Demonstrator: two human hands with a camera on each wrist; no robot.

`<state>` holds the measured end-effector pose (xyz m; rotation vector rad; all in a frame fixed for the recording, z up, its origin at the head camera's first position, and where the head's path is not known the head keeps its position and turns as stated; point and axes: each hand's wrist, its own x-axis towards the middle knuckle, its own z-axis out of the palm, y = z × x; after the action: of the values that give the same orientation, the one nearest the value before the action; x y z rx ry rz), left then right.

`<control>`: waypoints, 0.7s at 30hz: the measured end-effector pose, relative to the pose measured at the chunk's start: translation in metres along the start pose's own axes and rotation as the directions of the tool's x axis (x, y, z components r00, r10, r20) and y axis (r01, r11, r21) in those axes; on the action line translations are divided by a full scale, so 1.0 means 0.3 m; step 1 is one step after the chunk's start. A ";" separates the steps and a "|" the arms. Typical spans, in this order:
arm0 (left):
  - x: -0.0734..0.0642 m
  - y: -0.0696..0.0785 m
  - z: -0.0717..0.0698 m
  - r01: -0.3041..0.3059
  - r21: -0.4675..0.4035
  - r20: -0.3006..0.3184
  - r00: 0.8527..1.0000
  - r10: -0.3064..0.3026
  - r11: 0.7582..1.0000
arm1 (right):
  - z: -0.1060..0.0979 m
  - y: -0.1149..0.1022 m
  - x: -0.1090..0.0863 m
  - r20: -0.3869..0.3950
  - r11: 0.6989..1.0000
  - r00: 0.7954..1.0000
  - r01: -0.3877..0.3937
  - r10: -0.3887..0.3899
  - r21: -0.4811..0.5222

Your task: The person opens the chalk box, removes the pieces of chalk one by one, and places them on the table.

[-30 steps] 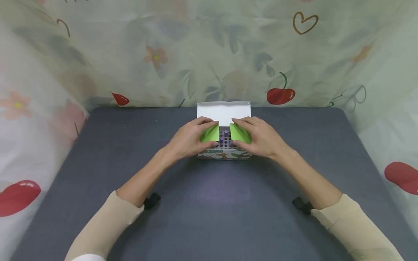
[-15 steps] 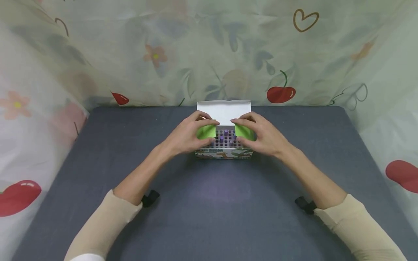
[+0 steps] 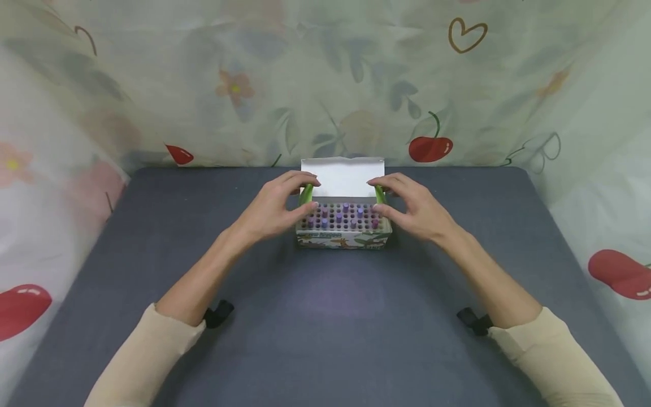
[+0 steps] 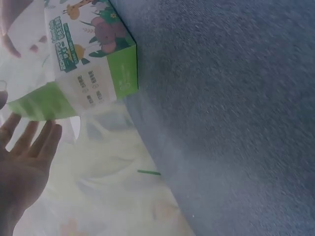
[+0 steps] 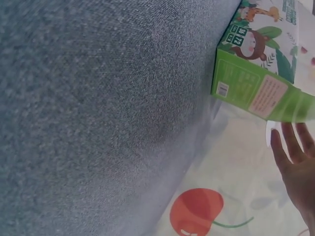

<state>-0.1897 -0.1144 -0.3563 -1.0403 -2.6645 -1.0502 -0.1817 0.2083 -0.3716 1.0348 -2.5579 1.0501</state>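
A printed cardboard box [image 3: 342,242] stands near the table's back edge, its white lid [image 3: 342,176] raised behind it. Inside, purple-tipped markers [image 3: 339,217] sit in a rack of holes. My left hand [image 3: 272,206] holds the left green flap [image 3: 306,194] between thumb and fingers; my right hand [image 3: 419,209] holds the right green flap [image 3: 379,194] the same way. Both flaps stand almost upright at the box's ends. From the wrist views, the left fingers [image 4: 50,140] and right fingers [image 5: 278,147] look fairly straight, their tips at the flap edges. The palms hide nothing of the box's front.
The dark grey cloth-topped table [image 3: 335,345] spreads in front of the box. A patterned curtain [image 3: 325,85] hangs close behind it and along both sides. Black straps [image 3: 220,314] sit on both forearms.
My hands have moved apart, swinging the two green flaps from over the box's middle out toward its ends. More of the rack and markers now shows.
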 end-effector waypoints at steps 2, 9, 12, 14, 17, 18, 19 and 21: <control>-0.010 -0.004 -0.009 0.004 -0.011 -0.014 1.000 -0.004 1.000 | -0.008 0.000 -0.004 -0.008 1.000 1.000 -0.002 0.002 0.022; -0.042 -0.028 -0.034 0.006 0.048 -0.089 0.996 -0.002 0.999 | -0.036 0.005 -0.031 -0.133 1.000 0.991 0.005 -0.007 -0.016; -0.053 -0.035 -0.041 0.023 0.108 -0.104 0.995 -0.012 0.994 | -0.048 0.007 -0.046 -0.218 0.998 0.975 0.019 -0.032 -0.062; -0.059 -0.036 -0.047 0.035 0.149 -0.111 0.994 -0.019 0.988 | -0.051 0.009 -0.053 -0.255 0.996 0.965 0.033 -0.052 -0.079; -0.069 -0.039 -0.056 0.058 0.210 -0.111 0.993 -0.035 0.976 | -0.054 0.010 -0.060 -0.274 0.990 0.956 0.075 -0.105 -0.115; -0.073 -0.041 -0.060 0.062 0.233 -0.109 0.993 -0.038 0.970 | -0.055 0.010 -0.063 -0.266 0.986 0.956 0.092 -0.127 -0.139; -0.078 -0.043 -0.063 0.065 0.258 -0.109 0.993 -0.037 0.964 | -0.057 0.011 -0.065 -0.258 0.979 0.954 0.110 -0.152 -0.170; -0.088 -0.049 -0.069 0.066 0.303 -0.111 0.993 -0.034 0.951 | -0.062 0.012 -0.068 -0.236 0.958 0.950 0.146 -0.206 -0.248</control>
<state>-0.1821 -0.1503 -0.3573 -0.8367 -2.6662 -0.6461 -0.1706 0.2335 -0.3683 0.9737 -2.2627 0.7676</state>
